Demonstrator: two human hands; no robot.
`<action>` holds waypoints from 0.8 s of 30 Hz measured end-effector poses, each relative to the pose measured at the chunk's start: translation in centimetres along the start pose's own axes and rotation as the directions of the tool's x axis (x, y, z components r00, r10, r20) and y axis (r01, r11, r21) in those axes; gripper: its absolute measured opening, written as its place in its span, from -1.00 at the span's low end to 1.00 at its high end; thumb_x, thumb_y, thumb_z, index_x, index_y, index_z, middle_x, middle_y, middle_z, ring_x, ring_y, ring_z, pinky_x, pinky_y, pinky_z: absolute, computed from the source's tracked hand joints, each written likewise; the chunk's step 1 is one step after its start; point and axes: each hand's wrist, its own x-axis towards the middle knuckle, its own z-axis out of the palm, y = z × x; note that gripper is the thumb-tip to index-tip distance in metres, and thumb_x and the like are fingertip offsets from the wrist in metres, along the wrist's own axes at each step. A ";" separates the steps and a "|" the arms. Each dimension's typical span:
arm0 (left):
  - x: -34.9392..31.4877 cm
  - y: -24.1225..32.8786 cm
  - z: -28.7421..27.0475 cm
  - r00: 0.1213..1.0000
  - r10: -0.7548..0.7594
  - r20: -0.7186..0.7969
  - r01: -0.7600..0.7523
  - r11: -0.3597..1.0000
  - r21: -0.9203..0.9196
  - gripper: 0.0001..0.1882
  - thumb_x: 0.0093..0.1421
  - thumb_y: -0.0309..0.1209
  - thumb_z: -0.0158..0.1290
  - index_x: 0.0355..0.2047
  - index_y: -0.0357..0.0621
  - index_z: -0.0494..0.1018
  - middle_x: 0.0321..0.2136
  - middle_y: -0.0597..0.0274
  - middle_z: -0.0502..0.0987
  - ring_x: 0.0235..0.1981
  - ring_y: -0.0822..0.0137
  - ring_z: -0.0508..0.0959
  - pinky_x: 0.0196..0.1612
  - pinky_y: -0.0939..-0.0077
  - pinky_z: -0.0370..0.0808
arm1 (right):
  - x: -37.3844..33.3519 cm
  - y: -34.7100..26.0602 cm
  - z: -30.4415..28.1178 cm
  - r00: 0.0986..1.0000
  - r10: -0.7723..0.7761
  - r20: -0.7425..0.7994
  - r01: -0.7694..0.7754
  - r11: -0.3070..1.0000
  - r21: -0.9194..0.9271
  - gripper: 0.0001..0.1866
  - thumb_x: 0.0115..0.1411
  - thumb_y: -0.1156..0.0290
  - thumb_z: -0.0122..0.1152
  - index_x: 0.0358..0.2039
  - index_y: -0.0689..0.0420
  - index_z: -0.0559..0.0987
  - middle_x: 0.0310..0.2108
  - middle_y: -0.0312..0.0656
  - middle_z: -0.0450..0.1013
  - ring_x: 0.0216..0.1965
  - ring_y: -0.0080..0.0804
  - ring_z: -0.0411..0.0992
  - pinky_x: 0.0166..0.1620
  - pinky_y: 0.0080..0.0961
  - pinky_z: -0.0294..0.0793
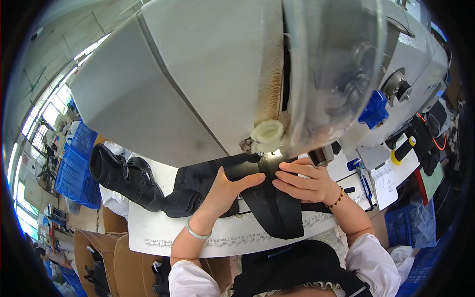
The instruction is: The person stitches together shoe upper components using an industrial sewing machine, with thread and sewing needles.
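A black fabric piece with a seam down its middle lies under the lit needle area of a large grey-white sewing machine. My left hand grips its left side, thumb stretched over the top and the other fingers mostly hidden beneath dark material. From the right, my right hand presses several fingers onto the same piece close to the needle; the thumb is hard to make out. More folded black pieces rest left of my left hand. The needle itself is hidden behind the machine head.
A black boot-like item lies at the table's left. A measuring scale runs along the white table's front edge. At right are a blue-handled tool, paper and a yellow-black spool. Cardboard boxes and blue crates stand around.
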 end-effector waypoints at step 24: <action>1.2 -0.1 0.6 0.993 0.017 -0.115 -0.035 0.987 -0.158 -0.83 0.03 -0.59 0.13 -0.33 -0.36 0.49 -0.40 0.19 0.55 -0.40 0.47 0.55 -0.28 0.60 0.51 | -0.3 -0.3 -0.1 0.986 0.158 0.050 -0.160 0.986 0.043 -0.73 -0.10 0.52 0.19 -0.30 0.07 0.59 -0.25 -0.42 0.44 -0.26 -0.51 0.38 -0.32 -0.57 0.40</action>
